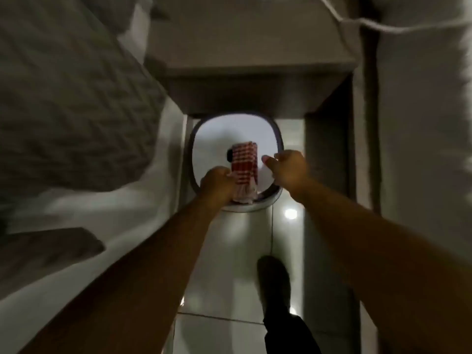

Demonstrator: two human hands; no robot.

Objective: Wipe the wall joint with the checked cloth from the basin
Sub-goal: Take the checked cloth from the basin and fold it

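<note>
Both hands are over the basin [277,139] in the head view. Left hand [215,183] is closed on the checked cloth [244,169] at the basin's near rim; right hand [287,169] hovers loosely curled, holding nothing. Cloth retrieval is under way. The wall joint cannot be identified; wiping appears outstanding.

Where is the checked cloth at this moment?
In the head view the checked cloth is near the centre, over the white basin on the floor, gripped by the left hand, with the right hand just beside it.
</note>
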